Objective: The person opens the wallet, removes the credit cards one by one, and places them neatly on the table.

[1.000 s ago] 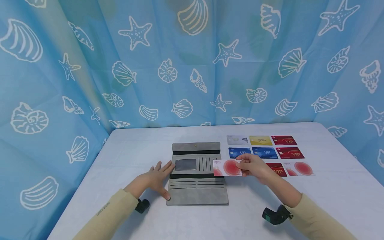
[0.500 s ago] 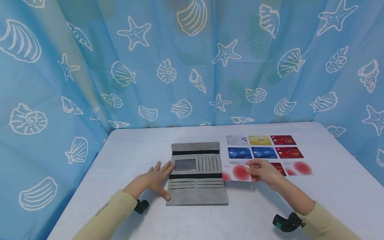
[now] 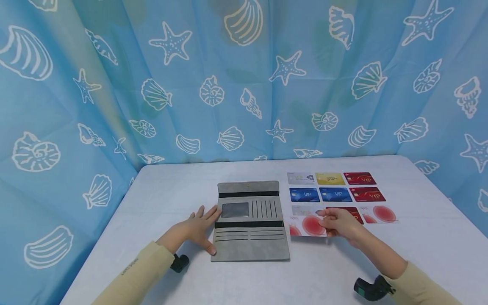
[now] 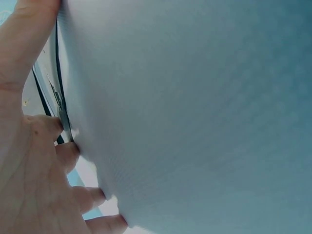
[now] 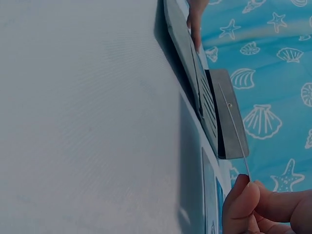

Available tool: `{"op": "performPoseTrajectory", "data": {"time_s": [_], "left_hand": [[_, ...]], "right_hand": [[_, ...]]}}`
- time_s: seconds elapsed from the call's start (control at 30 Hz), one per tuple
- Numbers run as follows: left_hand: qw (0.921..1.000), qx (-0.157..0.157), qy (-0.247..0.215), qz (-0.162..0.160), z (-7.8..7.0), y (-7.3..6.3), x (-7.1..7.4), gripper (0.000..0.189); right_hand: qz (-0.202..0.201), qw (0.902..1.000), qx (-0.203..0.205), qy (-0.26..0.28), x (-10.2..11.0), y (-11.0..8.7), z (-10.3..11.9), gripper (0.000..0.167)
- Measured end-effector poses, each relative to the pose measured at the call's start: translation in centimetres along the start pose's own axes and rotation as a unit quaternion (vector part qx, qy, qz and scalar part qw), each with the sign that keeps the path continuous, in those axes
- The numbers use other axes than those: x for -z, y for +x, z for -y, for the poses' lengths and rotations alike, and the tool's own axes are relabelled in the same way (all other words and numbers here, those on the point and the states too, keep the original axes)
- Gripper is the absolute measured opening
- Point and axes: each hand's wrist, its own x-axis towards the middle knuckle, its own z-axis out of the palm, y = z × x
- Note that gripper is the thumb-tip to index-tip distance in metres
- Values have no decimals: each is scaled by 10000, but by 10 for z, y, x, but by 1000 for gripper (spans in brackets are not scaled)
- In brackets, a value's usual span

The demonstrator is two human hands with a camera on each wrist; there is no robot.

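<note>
A grey long wallet (image 3: 249,250) lies unfolded on the table, showing card slots and a clear window. Along its left edge my left hand (image 3: 197,229) rests with fingers spread, thumb and fingertips touching it. My right hand (image 3: 343,226) pinches a white card with red circles (image 3: 303,228) by its right end, just right of the wallet. In the right wrist view this card (image 5: 234,122) appears edge-on, raised off the table. It partly covers a silver card (image 3: 301,210) behind it, and the hand partly hides a red VIP card (image 3: 355,214).
Rows of cards lie at the right: a gold card (image 3: 330,178), blue VIP cards (image 3: 335,194), red VIP cards (image 3: 367,194) and another white card with red circles (image 3: 381,214). A blue shell-print curtain (image 3: 244,84) hangs behind the white table (image 3: 171,182).
My right hand has drawn the white card rightward and toward me, away from over the wallet's right edge. The silver card has come into view behind it. My left hand stays put.
</note>
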Motion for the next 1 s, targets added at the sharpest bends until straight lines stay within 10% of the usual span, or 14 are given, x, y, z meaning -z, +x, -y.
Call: {"op": "performPoseTrajectory", "data": {"time_s": [1.0], "left_hand": [[10000,-75,-5,-61,2,1,-1,120]], "right_hand": [[-291,9964,-114,-792,0,-4,-16,36]]}}
